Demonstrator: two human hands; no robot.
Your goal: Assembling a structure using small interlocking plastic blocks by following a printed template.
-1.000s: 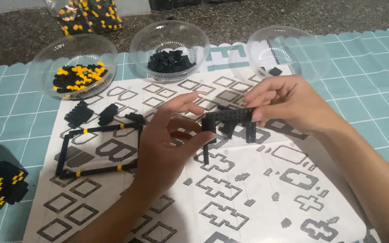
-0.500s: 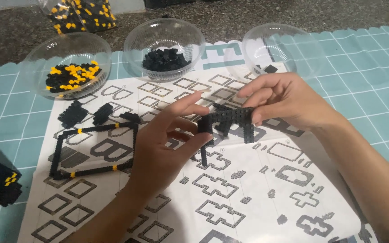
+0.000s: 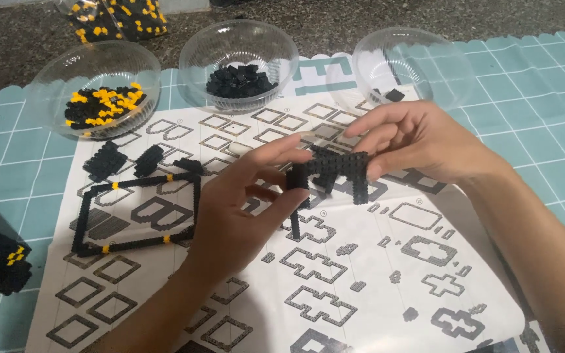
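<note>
Above printed sheet (image 3: pixel 374 274), left hand (image 3: pixel 243 209) and right hand (image 3: pixel 420 140) grip black brick assembly (image 3: pixel 335 171).

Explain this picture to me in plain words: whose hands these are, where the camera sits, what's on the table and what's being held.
The camera sits on a person's head and looks down at their own two bare hands. The left hand and right hand together hold a small black brick assembly above a printed instruction sheet. On the sheet lies a black rectangular frame with yellow bits. Behind stand three clear bowls: one with black and yellow pieces, one with black pieces, one nearly empty. A teal grid mat lies beneath.
</note>
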